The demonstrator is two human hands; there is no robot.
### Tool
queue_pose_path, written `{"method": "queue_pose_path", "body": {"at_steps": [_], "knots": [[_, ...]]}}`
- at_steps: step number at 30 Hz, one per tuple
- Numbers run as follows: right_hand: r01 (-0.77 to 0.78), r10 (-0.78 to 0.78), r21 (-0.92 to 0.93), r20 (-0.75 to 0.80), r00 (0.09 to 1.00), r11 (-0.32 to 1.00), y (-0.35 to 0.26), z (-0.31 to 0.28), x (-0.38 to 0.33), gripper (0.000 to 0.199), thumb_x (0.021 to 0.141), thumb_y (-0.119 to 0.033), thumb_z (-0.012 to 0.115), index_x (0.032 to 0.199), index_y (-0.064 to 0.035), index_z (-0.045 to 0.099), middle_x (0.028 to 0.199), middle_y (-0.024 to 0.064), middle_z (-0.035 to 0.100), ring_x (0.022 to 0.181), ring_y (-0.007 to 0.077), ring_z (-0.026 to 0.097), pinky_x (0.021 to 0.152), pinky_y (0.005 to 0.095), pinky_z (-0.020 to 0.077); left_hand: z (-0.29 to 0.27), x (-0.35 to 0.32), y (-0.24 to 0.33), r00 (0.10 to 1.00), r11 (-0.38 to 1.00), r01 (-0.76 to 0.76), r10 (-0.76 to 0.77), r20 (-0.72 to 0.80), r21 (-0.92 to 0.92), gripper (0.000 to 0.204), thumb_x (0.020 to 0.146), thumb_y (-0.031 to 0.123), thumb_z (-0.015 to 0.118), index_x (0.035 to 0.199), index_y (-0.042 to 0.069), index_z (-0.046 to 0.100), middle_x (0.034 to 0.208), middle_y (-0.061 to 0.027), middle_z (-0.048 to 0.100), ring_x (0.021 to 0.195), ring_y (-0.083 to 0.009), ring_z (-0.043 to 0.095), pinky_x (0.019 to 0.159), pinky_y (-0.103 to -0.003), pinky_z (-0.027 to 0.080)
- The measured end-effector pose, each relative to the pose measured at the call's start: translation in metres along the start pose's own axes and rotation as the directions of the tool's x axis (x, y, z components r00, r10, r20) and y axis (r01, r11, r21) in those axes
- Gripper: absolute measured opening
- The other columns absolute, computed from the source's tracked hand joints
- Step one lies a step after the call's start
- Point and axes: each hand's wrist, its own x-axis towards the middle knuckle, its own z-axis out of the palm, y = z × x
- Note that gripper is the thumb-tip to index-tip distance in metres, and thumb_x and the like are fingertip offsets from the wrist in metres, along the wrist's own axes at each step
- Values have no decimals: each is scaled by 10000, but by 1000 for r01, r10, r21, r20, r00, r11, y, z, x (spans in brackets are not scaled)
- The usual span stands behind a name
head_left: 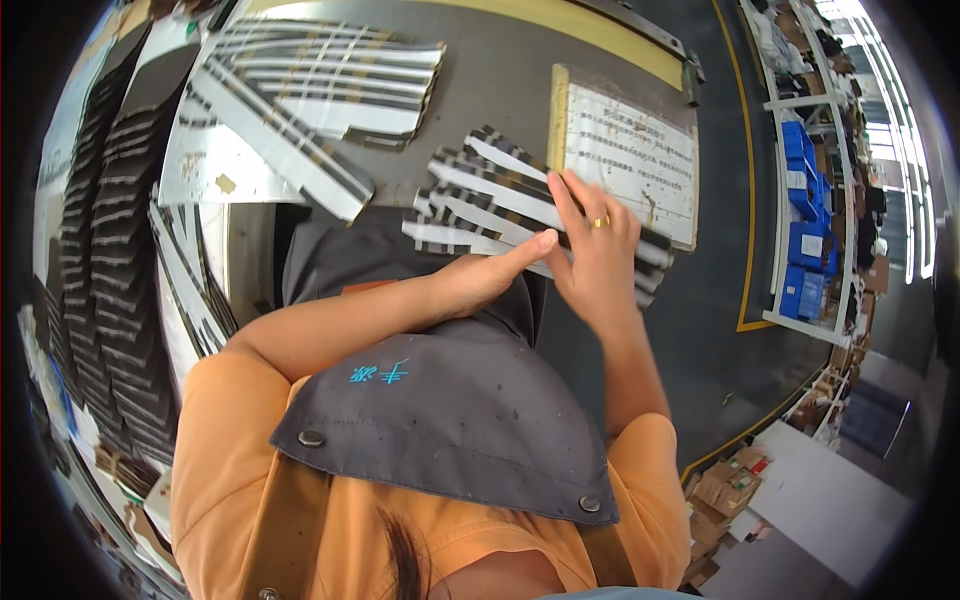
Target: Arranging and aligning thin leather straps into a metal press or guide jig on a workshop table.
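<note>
**Head view: fanned strip bundle liable to slip**

Left hand (480, 280), thumb extended, presses the near edge of the black-and-white strip bundle (500, 200) on the grey apron (440, 400). Right hand (595, 250), fingers flat and spread, pins its far side. Uneven pressure could scatter strips toward the instruction board (630, 160).

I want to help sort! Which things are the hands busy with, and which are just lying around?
In use:
- left hand and right hand, both on the fanned black-and-white strips

Lying about:
- sheet of printed paper on a board
- bigger striped pieces
- dark stacks at the left
- blue bins on shelves
- cardboard boxes
</note>
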Motion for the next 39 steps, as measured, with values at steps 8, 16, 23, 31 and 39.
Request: {"method": "queue_pose_path", "body": {"at_steps": [8,16,23,31,39], "knots": [[18,-1,65,-256,967,998,-47,25,-48,441,853,-203,547,1262,-39,536,1348,70,439,1188,279,394,992,413,283,-1,-35,-6,988,992,-106,97,120,71,524,940,426,503,1270,19,500,1229,-86,549,1148,-178,490,982,-305,381],[413,-265,399,-376,888,819,-108,8,15,563,795,-60,660,1300,49,436,1286,190,485,1102,345,523,877,394,459,-46,-92,24,713,809,-587,506,-486,-19,306,855,263,652,1030,20,592,938,-48,619,856,-107,574,740,-268,481],[433,-615,795,-97,783,425,-196,47,52,569,863,-102,563,1375,6,340,1130,180,600,862,315,635,684,367,508,-155,-226,54,138,636,-663,622,-770,395,351,877,289,638,1061,-9,604,945,-119,670,809,-178,654,681,-322,553],[162,-705,954,65,707,251,-263,130,87,341,872,-185,566,1154,7,544,996,192,600,898,346,597,791,393,482,-233,-295,44,140,877,-194,469,-872,440,377,821,298,700,1014,-16,619,897,-104,674,704,-138,646,612,-258,527],[237,-636,890,73,768,389,-277,169,108,472,882,-225,566,1271,18,459,1293,239,457,1206,382,434,1020,408,350,-314,-244,-1,95,368,552,864,-495,748,642,781,302,699,1286,19,422,1145,-240,506,1084,-391,499,905,-432,422]]}}
